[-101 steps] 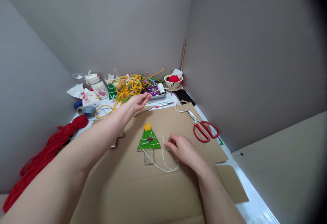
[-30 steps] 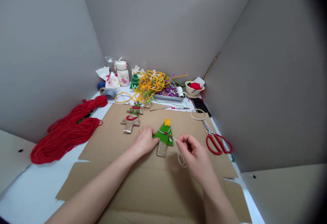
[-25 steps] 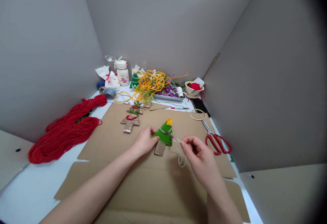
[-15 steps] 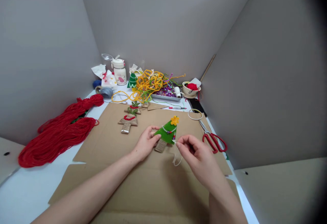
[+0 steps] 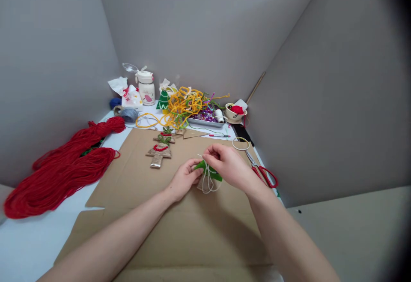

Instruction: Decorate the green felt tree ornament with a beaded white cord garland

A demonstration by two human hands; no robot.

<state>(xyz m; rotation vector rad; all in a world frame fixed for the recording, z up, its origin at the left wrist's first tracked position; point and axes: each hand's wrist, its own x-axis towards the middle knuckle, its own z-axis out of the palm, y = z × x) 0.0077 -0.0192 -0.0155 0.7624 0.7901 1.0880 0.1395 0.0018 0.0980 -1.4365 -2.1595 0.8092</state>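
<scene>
A green felt tree ornament (image 5: pixel 210 174) with a twine-wrapped trunk lies on the brown cardboard sheet (image 5: pixel 180 230), mostly covered by my hands. My left hand (image 5: pixel 185 178) pinches the tree's left edge. My right hand (image 5: pixel 227 166) reaches over the tree from the right, fingers closed on a white string (image 5: pixel 208 180) that loops down over the trunk. A twine-wrapped tree ornament (image 5: pixel 158 154) with red beads lies further left on the cardboard.
Red-handled scissors (image 5: pixel 261 171) and a white ring (image 5: pixel 240 143) lie to the right. A big red yarn bundle (image 5: pixel 61 168) fills the left side. At the back stand a tangle of yellow cord (image 5: pixel 181 105), a tray of beads (image 5: pixel 205 118), a bowl (image 5: pixel 234 112) and a bottle (image 5: pixel 145 88). Grey walls close in.
My right hand has moved left and up, carrying the white string over the green tree and covering its top. My left hand stays on the tree's left edge.
</scene>
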